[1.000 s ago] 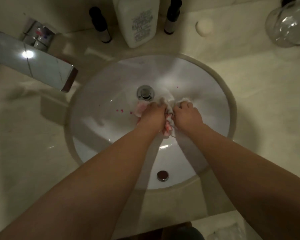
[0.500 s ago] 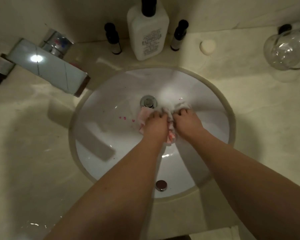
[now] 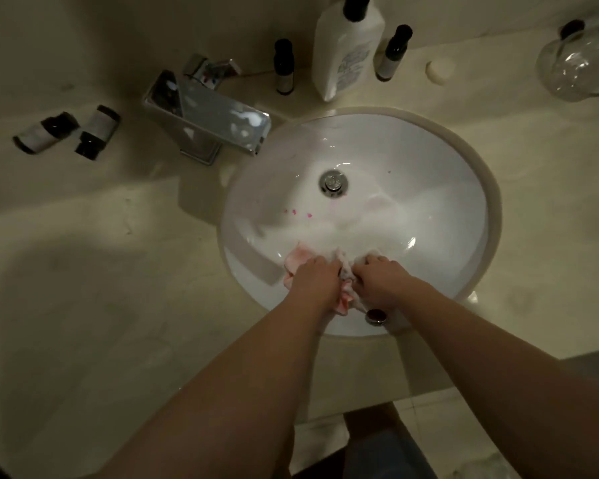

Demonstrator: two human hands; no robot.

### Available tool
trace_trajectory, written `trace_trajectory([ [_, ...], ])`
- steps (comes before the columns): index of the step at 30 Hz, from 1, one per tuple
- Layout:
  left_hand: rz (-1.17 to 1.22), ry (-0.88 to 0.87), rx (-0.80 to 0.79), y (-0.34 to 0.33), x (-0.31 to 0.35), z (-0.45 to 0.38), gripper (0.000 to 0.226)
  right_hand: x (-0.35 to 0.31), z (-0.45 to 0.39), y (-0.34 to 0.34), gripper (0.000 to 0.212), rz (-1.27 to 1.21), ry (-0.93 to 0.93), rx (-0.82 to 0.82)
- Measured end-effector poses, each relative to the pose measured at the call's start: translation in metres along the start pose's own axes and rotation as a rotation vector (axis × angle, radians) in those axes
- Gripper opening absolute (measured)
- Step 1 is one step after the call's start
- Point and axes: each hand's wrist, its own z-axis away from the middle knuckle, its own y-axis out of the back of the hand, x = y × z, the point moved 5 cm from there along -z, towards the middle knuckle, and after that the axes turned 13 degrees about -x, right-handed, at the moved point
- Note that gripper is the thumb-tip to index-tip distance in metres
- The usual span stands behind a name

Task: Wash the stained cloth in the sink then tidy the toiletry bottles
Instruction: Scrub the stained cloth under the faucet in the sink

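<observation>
A pink-stained white cloth (image 3: 296, 258) is bunched at the near side of the round white sink (image 3: 464, 216). My left hand (image 3: 317, 280) and my right hand (image 3: 377, 280) both grip it, knuckles side by side. Pink drops dot the basin left of the drain (image 3: 333, 182). A large white bottle (image 3: 346, 53) stands behind the sink between two small dark bottles (image 3: 284, 69) (image 3: 392, 55). Two more small dark bottles lie on their sides at the far left (image 3: 45, 132) (image 3: 97, 130).
A chrome faucet (image 3: 208, 121) juts over the sink's left rim. A round soap bar (image 3: 440, 71) and a clear glass jar (image 3: 581, 69) sit at the back right of the beige counter (image 3: 101, 271). The counter's front edge runs below my arms.
My hands and the cloth have moved from beside the drain to the near side of the basin. The view has swung left, bringing the two lying bottles into sight.
</observation>
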Motion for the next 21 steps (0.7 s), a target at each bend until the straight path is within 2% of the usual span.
trace_trajectory([
  [4, 0.016, 0.059, 0.021, -0.003, -0.011, 0.001, 0.066, -0.011, -0.005, -0.002, 0.035, -0.019, 0.003, 0.039],
  [7, 0.062, 0.133, 0.153, 0.000, -0.020, -0.004, 0.045, -0.015, -0.018, -0.002, 0.046, -0.036, -0.023, 0.095],
  [9, 0.066, 0.171, 0.203, 0.005, -0.025, -0.008, 0.041, -0.017, -0.031, 0.006, 0.054, -0.061, -0.026, 0.105],
  [13, 0.108, 0.175, 0.226, 0.029, -0.038, -0.023, 0.056, -0.016, -0.058, 0.030, 0.044, -0.052, -0.024, 0.157],
  [19, 0.045, 0.188, 0.211, 0.057, -0.044, -0.043, 0.068, -0.007, -0.083, 0.052, 0.042, -0.035, 0.071, 0.188],
  [21, 0.070, 0.209, 0.229, 0.059, -0.047, -0.047, 0.066, -0.006, -0.088, 0.058, 0.043, -0.029, 0.098, 0.186],
])
